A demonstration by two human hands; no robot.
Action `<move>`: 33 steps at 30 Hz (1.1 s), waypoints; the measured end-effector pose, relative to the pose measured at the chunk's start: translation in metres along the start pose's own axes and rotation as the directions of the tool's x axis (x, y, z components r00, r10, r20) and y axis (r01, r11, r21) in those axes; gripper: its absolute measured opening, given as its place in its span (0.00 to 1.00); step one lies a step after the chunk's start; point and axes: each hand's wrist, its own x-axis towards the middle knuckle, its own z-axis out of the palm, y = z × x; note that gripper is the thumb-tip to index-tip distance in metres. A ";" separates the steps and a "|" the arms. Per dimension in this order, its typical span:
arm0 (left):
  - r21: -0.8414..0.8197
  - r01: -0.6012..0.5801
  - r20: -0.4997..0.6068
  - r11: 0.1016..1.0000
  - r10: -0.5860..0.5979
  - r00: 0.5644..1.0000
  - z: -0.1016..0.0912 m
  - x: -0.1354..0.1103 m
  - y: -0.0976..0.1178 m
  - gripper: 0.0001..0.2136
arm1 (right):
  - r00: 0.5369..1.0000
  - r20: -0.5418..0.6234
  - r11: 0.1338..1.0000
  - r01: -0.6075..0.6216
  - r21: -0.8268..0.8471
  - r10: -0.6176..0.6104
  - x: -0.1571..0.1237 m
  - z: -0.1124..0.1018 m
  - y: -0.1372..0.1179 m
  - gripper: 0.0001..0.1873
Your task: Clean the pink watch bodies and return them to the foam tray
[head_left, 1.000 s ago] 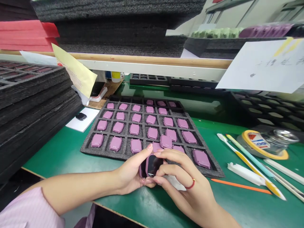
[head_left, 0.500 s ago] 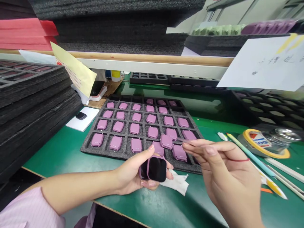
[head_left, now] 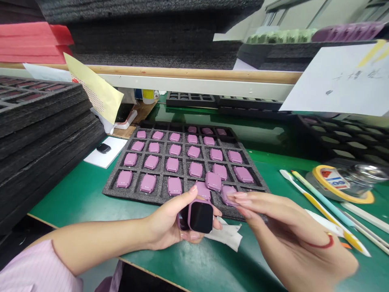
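Note:
My left hand [head_left: 170, 225] is closed around two purple smartwatches, one partly behind the other. The front smartwatch [head_left: 201, 217] shows its black glass face. At the tray's front right, the fingertips of my right hand [head_left: 273, 219] are pinched at the edge of a purple watch case [head_left: 228, 194], which looks slightly tilted. The black foam tray [head_left: 158, 198] carries rows of purple watch cases, back side up. One more watch case [head_left: 213, 181] lies across a divider beside my left thumb. A crumpled white wipe [head_left: 227, 236] is under my left hand.
Stacked black foam trays [head_left: 45, 138] stand at the left. A white card [head_left: 111, 152] bears a dark watch. On the right lie a toothbrush [head_left: 322, 209], a light-blue pen [head_left: 334, 209], and a glass jar [head_left: 358, 178] with yellow tape. A shelf [head_left: 188, 83] crosses above.
My right hand has come down and slightly left onto the front-right watch case. The thin, blurred strip at its fingertips no longer shows. My left hand has stayed still.

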 end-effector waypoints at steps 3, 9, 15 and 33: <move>0.008 0.013 -0.013 1.000 -0.013 1.000 0.001 0.000 0.000 0.27 | 0.988 0.077 0.987 0.140 -0.074 -0.134 -0.003 -0.002 0.000 0.25; 0.012 0.026 -0.029 1.000 -0.025 0.999 0.002 0.000 0.001 0.27 | 0.971 0.135 0.979 0.203 -0.021 -0.199 -0.015 -0.006 0.005 0.28; -0.009 0.032 -0.008 0.999 -0.032 0.999 0.002 0.001 0.002 0.26 | 0.871 0.454 0.979 0.124 0.164 -0.187 -0.010 -0.016 -0.001 0.25; 0.240 -0.150 -0.017 0.959 0.159 0.987 0.003 -0.001 -0.008 0.26 | 0.925 0.378 0.996 -0.014 0.093 -0.022 -0.008 0.018 -0.012 0.23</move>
